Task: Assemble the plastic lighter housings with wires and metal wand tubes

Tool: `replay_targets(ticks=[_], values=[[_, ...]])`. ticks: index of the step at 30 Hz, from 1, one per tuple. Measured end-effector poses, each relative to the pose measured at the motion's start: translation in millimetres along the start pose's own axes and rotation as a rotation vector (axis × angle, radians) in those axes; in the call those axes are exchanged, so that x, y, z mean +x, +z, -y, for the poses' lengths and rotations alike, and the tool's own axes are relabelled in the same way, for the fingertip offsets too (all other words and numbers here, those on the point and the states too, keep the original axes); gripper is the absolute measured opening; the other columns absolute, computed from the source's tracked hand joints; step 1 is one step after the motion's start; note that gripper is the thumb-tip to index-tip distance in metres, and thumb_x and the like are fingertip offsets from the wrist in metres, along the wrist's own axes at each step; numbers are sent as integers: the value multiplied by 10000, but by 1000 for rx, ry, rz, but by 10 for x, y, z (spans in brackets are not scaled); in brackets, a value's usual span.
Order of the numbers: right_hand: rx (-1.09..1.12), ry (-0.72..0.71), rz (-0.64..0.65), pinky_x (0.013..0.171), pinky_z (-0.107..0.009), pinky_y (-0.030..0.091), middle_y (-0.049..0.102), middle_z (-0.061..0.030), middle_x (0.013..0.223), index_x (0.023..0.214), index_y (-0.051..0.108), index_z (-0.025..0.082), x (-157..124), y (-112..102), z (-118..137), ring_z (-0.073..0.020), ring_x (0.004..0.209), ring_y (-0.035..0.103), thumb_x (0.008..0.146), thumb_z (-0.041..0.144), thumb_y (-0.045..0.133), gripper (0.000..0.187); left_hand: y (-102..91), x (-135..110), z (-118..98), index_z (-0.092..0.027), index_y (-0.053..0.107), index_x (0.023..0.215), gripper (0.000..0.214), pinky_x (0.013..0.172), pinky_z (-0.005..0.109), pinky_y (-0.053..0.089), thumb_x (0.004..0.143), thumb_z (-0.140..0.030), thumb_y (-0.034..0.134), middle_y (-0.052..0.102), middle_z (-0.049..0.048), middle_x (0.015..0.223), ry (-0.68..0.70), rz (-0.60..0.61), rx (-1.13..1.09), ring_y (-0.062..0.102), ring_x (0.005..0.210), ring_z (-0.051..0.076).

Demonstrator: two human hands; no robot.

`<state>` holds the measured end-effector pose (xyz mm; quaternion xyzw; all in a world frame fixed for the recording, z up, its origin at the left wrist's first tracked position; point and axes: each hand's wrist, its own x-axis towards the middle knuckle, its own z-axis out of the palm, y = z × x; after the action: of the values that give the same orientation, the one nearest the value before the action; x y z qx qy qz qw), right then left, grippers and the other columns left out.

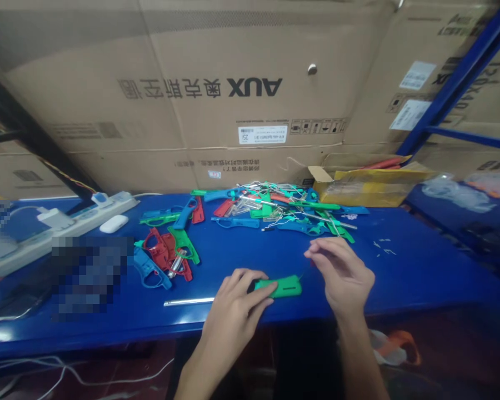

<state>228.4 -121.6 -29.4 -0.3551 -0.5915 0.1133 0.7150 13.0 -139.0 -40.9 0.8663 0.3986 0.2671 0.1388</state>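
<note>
My left hand (244, 303) is closed around a green long-necked lighter (292, 286) at the table's front. From the other side of that hand, the lighter's thin metal tube (187, 302) points left. To the right, my right hand (344, 269) is raised off the table, thumb and fingertips pinched together. A faint thin line shows near the lighter's right end, below those fingertips; what they hold is too small to make out. Beyond my hands lies a pile of lighter parts (266, 208) in blue, green and red, with metal tubes and thin wires.
Blue, red and green handle pieces (160, 250) lie at left, near a white earbud case (114, 223) and a power strip (87, 219). An open yellow-taped box (370, 189) stands at back right. Large cartons (216, 44) wall the table's back. White scraps (385, 250) lie at right.
</note>
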Motion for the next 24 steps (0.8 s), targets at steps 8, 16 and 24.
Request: replay_targets(ticks=[8,16,24], values=[[-52,-27,41,665,-320,542,620,-4,859,1178,734,346,32,-25,3,-158,780,631,871,83,711,404,0,26,23,-348,670,1265,318,858,394,494,982,-219,600,654,38,1211,31,-27,49,582,1100,239],[-114,6,249,766,-337,535,648,-15,918,1168,694,294,76,-81,129,-170,841,631,913,143,684,296,83,-48,-41,-284,547,1412,397,937,436,471,1025,-205,496,623,59,1338,50,-7,266,550,1201,269],[-64,140,313,787,-311,567,700,-29,1088,1351,599,331,88,-126,172,-156,915,690,1051,197,432,369,158,-138,-46,-289,511,1437,422,1002,409,423,1039,-176,431,615,14,1397,50,-54,322,546,1261,229]])
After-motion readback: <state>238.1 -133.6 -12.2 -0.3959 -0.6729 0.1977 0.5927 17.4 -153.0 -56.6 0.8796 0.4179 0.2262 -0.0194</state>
